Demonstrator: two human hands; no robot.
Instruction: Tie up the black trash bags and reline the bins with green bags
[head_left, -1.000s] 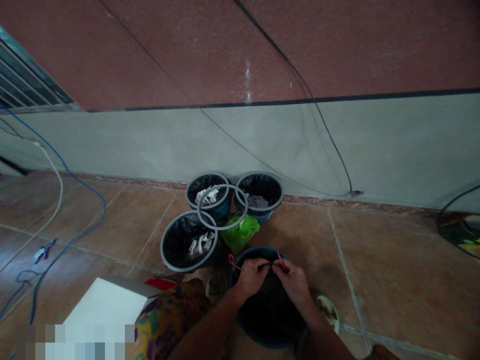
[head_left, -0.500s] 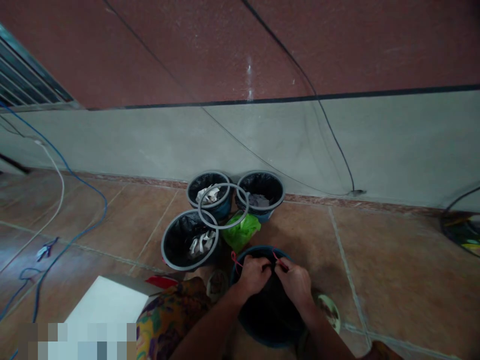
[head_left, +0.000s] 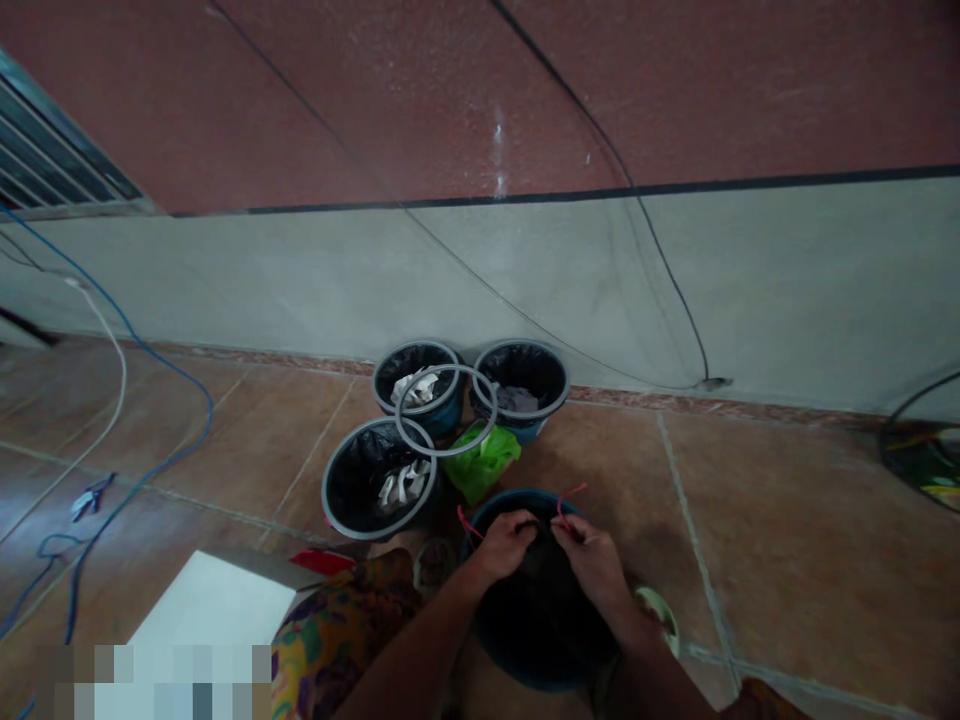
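A dark blue bin [head_left: 487, 645] stands on the floor close in front of me, lined with a black bag [head_left: 541, 600]. My left hand [head_left: 504, 546] and my right hand [head_left: 594, 560] meet over its far rim, both closed on the gathered top of the bag. Thin red drawstrings [head_left: 567, 497] stick out beside each hand. What lies inside the bag is hidden.
Three grey-rimmed bins [head_left: 379, 480] lined in black cluster by the wall, with a loose grey ring [head_left: 446, 410] and a green bag [head_left: 484, 462] between them. Blue and white cables [head_left: 161, 378] trail on the left. A white board [head_left: 206, 615] lies near left.
The hands stay at the bag's top with small shifts; a red drawstring end now sticks up higher by the right hand. The view has shifted slightly.
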